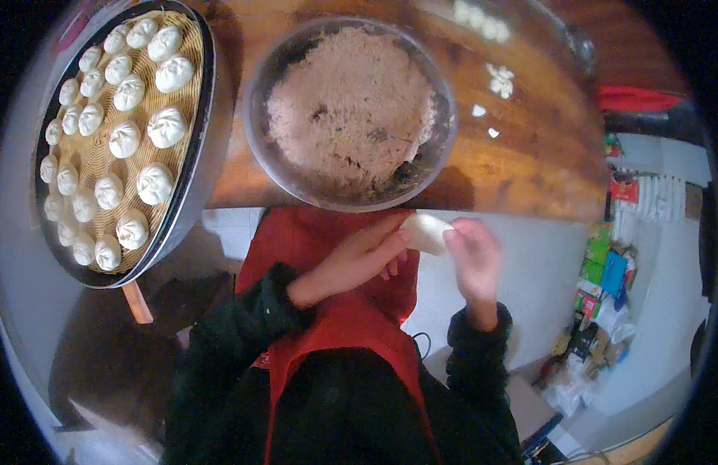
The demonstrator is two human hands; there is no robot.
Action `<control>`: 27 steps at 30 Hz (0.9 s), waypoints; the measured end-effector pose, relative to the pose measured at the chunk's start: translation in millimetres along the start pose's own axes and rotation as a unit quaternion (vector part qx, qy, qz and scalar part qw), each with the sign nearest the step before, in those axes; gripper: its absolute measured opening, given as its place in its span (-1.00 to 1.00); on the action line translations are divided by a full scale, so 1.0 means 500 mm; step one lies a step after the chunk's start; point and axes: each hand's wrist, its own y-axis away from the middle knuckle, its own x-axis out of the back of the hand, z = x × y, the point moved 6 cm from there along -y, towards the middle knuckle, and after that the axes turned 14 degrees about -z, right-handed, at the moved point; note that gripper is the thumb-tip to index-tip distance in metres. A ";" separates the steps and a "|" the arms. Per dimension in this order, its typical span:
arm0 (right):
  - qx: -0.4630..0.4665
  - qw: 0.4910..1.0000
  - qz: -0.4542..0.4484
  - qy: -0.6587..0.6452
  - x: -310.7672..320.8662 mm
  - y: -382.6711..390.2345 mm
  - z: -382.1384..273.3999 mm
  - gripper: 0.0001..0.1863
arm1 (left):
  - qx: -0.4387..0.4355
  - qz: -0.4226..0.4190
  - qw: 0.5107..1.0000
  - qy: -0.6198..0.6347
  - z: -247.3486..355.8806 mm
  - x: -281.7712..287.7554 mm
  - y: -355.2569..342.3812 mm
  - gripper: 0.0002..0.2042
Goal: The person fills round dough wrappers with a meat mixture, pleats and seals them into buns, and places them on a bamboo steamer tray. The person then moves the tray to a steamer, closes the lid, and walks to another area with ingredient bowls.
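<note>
Between my hands a flat, pale dough wrapper is held over the red apron, just below the table edge. My left hand grips the wrapper's left side, thumb on top. My right hand, slightly blurred, pinches its right edge. Beyond them a large steel bowl holds pinkish-brown minced filling. At the left, a round steamer tray with a woven liner carries several pleated white buns.
Small dough pieces and a row of dough lumps lie on the wooden table. A wooden handle sticks out below the steamer. Assorted packages and bags are piled to the right, lower than the table.
</note>
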 end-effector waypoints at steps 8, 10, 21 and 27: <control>-0.051 0.990 -0.134 -0.020 -0.064 -0.018 0.048 -0.86 | 0.134 -0.050 0.984 0.107 -0.049 0.031 0.007 -0.64; -0.022 0.990 -0.134 -0.034 -0.084 -0.019 0.034 -0.83 | 0.122 -0.053 0.981 0.140 -0.047 0.046 0.023 -0.66; 0.114 0.941 -0.272 0.164 -0.211 -0.016 -0.093 -0.69 | -0.042 -0.146 0.888 -0.435 0.081 0.105 0.111 -0.62; 0.228 0.913 -0.180 0.286 -0.262 0.007 -0.102 -0.81 | -0.056 -0.206 0.911 -0.352 0.057 0.099 0.125 -0.66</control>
